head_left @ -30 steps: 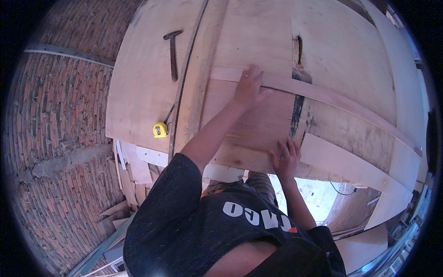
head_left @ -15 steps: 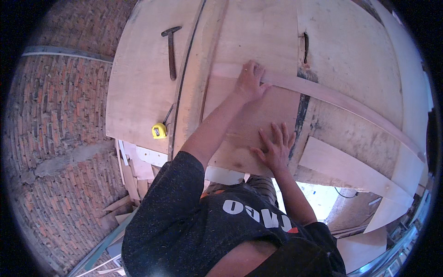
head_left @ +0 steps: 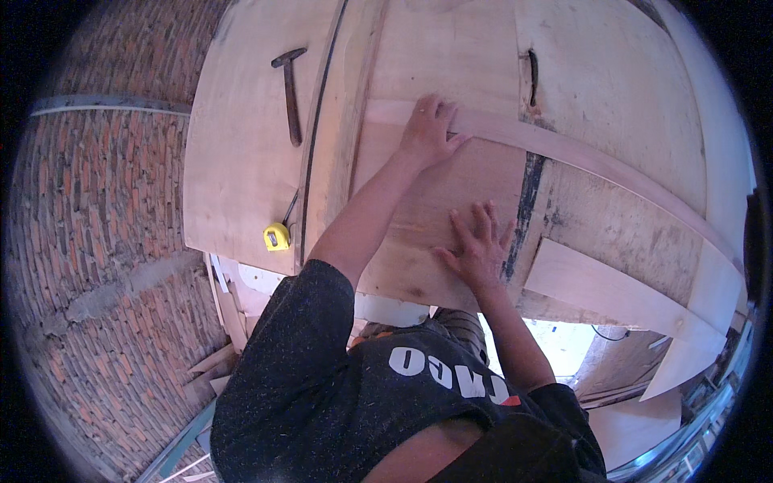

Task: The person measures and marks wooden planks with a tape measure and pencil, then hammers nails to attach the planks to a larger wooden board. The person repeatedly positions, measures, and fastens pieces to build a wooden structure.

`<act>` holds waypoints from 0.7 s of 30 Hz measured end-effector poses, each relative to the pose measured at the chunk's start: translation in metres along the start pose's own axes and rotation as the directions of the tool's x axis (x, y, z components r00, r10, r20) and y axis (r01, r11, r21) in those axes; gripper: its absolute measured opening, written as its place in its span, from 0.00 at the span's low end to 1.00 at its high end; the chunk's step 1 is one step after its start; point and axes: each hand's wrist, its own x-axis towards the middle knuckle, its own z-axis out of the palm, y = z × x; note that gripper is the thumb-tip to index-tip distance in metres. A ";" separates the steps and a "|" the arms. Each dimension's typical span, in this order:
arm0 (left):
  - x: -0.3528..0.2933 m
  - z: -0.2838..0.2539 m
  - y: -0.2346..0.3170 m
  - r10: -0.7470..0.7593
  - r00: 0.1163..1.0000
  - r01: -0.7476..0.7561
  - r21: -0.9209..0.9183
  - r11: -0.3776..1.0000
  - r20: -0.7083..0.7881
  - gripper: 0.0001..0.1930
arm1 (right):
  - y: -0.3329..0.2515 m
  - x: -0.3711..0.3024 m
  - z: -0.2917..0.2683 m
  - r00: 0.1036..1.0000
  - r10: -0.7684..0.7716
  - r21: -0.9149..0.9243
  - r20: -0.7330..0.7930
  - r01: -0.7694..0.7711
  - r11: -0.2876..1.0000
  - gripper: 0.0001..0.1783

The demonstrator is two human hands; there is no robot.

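My left hand [head_left: 430, 134] lies across a long, thin wooden strip [head_left: 555, 142], its bent fingers over the far edge and the thumb by the near edge. The strip rests on a pale plywood sheet [head_left: 463, 48] and stretches away to the right, bending downward in this wide view. My right hand [head_left: 478, 245] is spread flat, palm down, on a reddish-brown wooden panel [head_left: 411, 229] nearer to my body. It holds nothing.
A hammer [head_left: 292, 101] and a yellow tape measure [head_left: 276, 237] lie left of a raised wooden bar [head_left: 342, 121]. A slot [head_left: 533, 78] cuts the board at far right. A loose plywood piece [head_left: 600, 278] sits at near right. A brick wall [head_left: 113, 201] stands left.
Both hands have shifted slightly away from my body. The left still lies on the strip, the right still on the panel. The view has moved a little.
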 end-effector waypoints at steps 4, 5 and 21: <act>0.003 -0.007 0.002 -0.057 0.996 0.055 0.029 0.998 0.071 0.40 | -0.008 0.021 0.022 0.993 -0.115 0.084 -0.037 0.118 0.990 0.44; 0.004 -0.009 0.002 -0.063 0.994 0.061 0.026 0.998 0.084 0.40 | -0.009 0.025 0.025 0.990 -0.134 0.084 -0.049 0.137 0.987 0.44; 0.029 -0.002 -0.016 -0.032 0.997 0.031 -0.017 0.999 -0.068 0.32 | -0.007 0.065 0.001 0.987 -0.144 0.119 -0.064 0.151 0.981 0.44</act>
